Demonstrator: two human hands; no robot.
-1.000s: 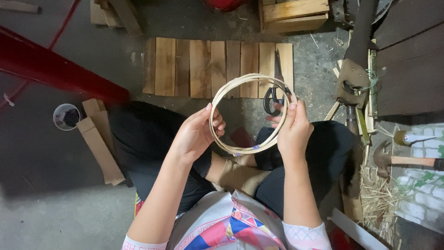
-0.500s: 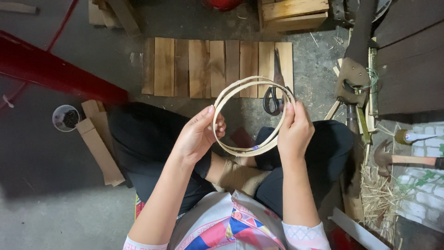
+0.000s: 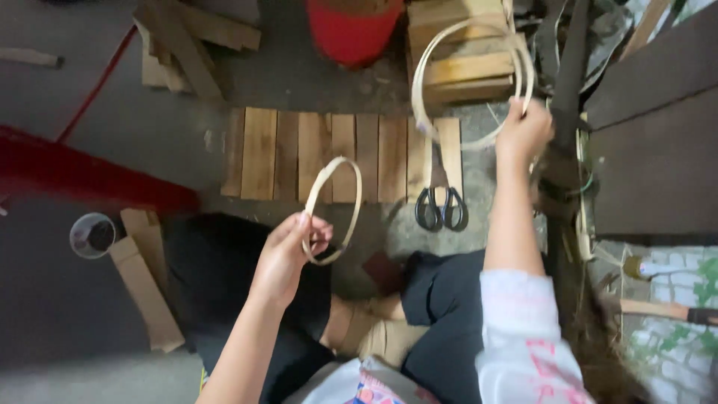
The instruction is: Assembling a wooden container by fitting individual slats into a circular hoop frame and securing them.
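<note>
The left hand [image 3: 288, 251], at lower centre, pinches the bottom rim of a small hoop [image 3: 333, 209], fingers closed round the strip so the ring stands up clear of the lap. The right hand [image 3: 523, 135], stretched to the upper right, is shut on a larger hoop [image 3: 471, 82], lifted away over a crate [image 3: 460, 52]. Scissors [image 3: 441, 208] lie below on the floor beside a slat board [image 3: 329, 153].

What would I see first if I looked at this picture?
Two pale hoops of bent strips: the left hand holds a smaller hoop low in the middle, and the right hand lifts a bigger hoop at the upper right. Between them, black scissors lie at the edge of a wooden slat board.
</note>
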